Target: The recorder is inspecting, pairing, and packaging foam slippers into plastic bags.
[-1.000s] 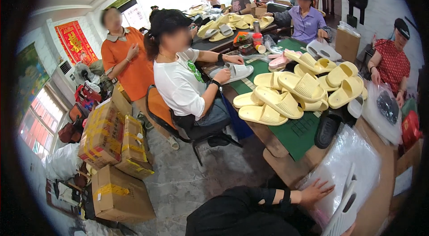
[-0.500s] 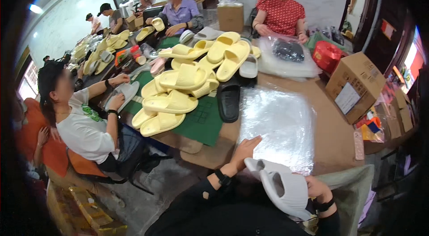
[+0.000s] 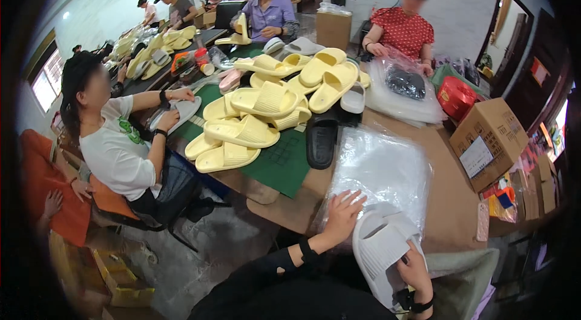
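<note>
My right hand (image 3: 415,268) is closed on a pair of light grey slippers (image 3: 380,259), one overlapping the other, at the near edge of the table. Left of the slippers, my left hand (image 3: 344,216) lies with its fingers stretched out on a stack of clear plastic bags (image 3: 381,165). The bags are flat and shiny. A black slipper (image 3: 322,141) lies just beyond their left corner. Farther left is a heap of yellow slippers (image 3: 266,99), partly on a green mat (image 3: 283,165).
A co-worker in a white shirt (image 3: 112,138) handles a grey slipper at the left. Across the table sit people in purple (image 3: 269,17) and red (image 3: 402,32). A cardboard box (image 3: 490,141) and a red roll (image 3: 455,97) stand at the right. A grey cloth (image 3: 466,271) hangs near my right arm.
The grey slippers have turned and come forward over the near edge of the bags. My left hand has moved slightly right on the bags. The whole view has shifted a little.
</note>
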Motion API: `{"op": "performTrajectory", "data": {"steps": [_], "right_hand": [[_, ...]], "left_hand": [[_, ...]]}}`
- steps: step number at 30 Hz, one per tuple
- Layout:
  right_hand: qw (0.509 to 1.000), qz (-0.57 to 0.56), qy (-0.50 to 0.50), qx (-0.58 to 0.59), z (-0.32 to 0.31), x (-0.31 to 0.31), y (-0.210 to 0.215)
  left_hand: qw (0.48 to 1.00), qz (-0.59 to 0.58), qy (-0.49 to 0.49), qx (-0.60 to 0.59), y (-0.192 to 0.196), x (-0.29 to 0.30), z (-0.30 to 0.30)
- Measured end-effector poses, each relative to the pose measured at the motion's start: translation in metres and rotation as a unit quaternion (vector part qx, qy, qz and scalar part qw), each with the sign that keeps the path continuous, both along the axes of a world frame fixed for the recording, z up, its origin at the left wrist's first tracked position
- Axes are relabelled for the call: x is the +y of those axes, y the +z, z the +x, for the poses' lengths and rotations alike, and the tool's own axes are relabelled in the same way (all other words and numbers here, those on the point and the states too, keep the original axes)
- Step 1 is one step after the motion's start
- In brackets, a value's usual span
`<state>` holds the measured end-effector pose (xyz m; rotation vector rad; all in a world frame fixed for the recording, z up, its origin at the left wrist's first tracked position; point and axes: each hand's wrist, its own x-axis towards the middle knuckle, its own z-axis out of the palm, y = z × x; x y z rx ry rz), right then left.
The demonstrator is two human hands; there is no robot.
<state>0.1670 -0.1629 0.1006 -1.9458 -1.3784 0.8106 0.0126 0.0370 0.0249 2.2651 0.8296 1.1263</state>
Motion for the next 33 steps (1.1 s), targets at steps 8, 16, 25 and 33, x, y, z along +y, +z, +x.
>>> {"op": "performTrajectory", "data": {"steps": [8, 16, 25, 33], "right_hand": [[0.977, 0.007, -0.108, -0.183, -0.011, 0.006, -0.014], [0.963, 0.033, -0.040, -0.263, -0.017, 0.012, -0.029], [0.973, 0.086, -0.108, -0.182, -0.021, 0.034, -0.048], [0.960, 0.149, -0.206, -0.120, -0.024, 0.054, -0.047]], "left_hand": [[0.983, -0.142, -0.092, -0.072, -0.005, -0.014, 0.006], [0.995, -0.020, -0.085, 0.042, 0.003, -0.033, 0.014], [0.986, 0.078, -0.149, 0.022, 0.009, -0.052, 0.006], [0.974, -0.085, -0.082, -0.192, 0.028, -0.042, 0.009]]}}
